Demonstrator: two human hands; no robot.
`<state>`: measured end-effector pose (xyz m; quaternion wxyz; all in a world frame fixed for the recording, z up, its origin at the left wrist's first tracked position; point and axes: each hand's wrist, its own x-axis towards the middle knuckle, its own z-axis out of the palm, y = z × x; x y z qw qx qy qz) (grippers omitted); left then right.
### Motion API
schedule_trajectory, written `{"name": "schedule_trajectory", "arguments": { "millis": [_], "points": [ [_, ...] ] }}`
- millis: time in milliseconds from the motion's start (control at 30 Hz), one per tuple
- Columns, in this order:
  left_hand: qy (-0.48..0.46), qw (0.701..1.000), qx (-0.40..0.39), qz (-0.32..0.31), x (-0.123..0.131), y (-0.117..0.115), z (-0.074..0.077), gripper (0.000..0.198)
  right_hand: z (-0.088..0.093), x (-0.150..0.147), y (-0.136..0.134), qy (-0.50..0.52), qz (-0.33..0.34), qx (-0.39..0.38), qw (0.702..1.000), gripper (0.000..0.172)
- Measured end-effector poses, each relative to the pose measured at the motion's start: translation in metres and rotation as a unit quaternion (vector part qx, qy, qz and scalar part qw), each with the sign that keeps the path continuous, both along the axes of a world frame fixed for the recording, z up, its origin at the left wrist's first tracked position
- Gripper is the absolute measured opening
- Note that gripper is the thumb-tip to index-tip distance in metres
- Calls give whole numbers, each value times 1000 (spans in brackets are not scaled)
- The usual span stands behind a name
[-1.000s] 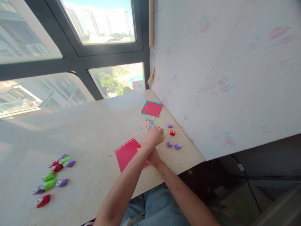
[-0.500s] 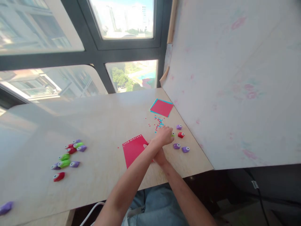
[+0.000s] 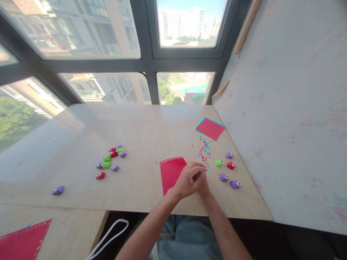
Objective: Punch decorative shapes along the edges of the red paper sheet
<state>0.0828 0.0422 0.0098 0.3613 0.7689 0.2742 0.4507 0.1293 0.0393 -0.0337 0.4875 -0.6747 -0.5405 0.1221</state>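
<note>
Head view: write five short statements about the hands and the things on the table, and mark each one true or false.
1. The left hand and the right hand meet at the right edge of the red sheet. True.
2. The right hand holds the green punch. False: it lies on the table, apart from both hands.
3. Confetti lies between the hands and the paper stack. True.
4. The cluster of punches is all purple. False: it has red, green and purple ones.
5. A lone purple punch lies far to the left. True.
</note>
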Motion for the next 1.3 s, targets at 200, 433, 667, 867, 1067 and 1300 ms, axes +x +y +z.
{"name": "schedule_trajectory", "arguments": {
  "millis": [200,433,667,867,1067,1300],
  "points": [
    [-50,982,-48,176,-83,-35,-8,19,4,50,-9,26,175,-71,982,29],
    [-64,882,-170,435,-156,-14,-46,14,-2,51,-5,26,167,-91,981,33],
    [-24,905,-177,387,-168,-8,-52,17,-1,52,-4,33,157,-102,982,34],
    [62,933,-126,333,-163,-10,-50,21,11,35,6,44,191,-135,971,38],
    [49,944,-120,304,-171,-15,-49,22,27,19,28,-88,199,-135,967,38],
    [13,953,-136,269,-177,-17,-52,22,45,44,40,-277,181,-114,937,41]
  ]
}}
